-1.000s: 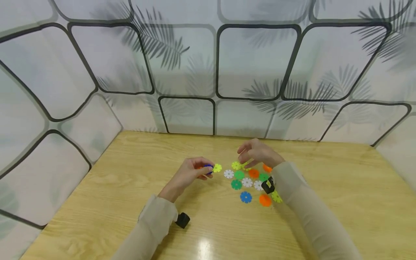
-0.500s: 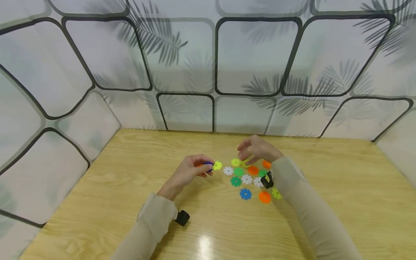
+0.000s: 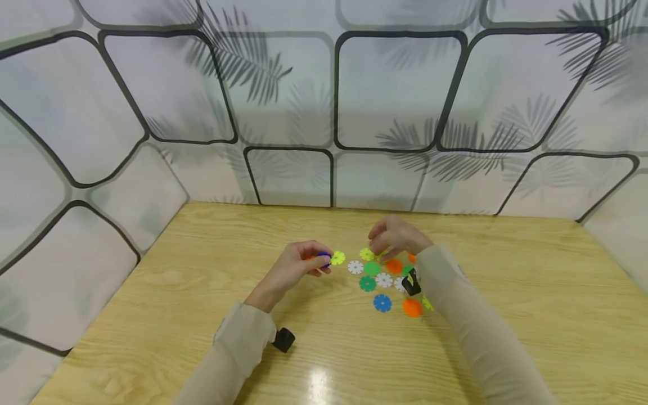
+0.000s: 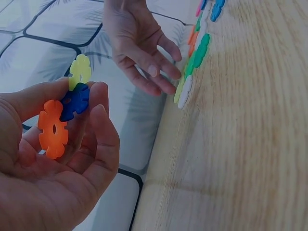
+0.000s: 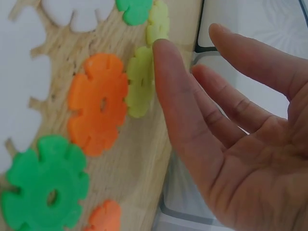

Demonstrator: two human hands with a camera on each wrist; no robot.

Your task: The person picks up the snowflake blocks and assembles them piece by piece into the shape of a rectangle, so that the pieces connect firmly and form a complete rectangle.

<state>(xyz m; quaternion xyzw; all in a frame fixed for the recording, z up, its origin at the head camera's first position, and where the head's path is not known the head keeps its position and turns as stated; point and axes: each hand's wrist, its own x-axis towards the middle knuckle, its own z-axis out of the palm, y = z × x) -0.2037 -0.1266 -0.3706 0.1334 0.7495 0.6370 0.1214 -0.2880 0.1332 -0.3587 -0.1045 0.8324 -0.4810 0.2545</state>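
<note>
My left hand (image 3: pixel 291 267) holds a joined chain of plastic snowflake discs. In the left wrist view the chain shows a yellow disc (image 4: pixel 80 69), a blue disc (image 4: pixel 74 102) pinched between thumb and fingers, and an orange disc (image 4: pixel 53 129) near the palm. My right hand (image 3: pixel 400 235) hovers over the far side of the loose discs, fingers slightly bent and holding nothing. By its fingertip in the right wrist view lies a loose yellow disc (image 5: pixel 139 82); whether they touch I cannot tell. Another orange disc (image 5: pixel 97 103) lies beside that one.
Several loose discs lie flat on the wooden table (image 3: pixel 177 315), among them a white one (image 3: pixel 355 267), a dark green one (image 3: pixel 367 283), a blue one (image 3: pixel 382 302) and an orange one (image 3: pixel 412 307). A patterned curtain (image 3: pixel 288 90) stands behind the table.
My right forearm has shifted slightly left, its hand still above the discs. The left hand keeps its hold on the chain, nearly still. The view has tilted a little.
</note>
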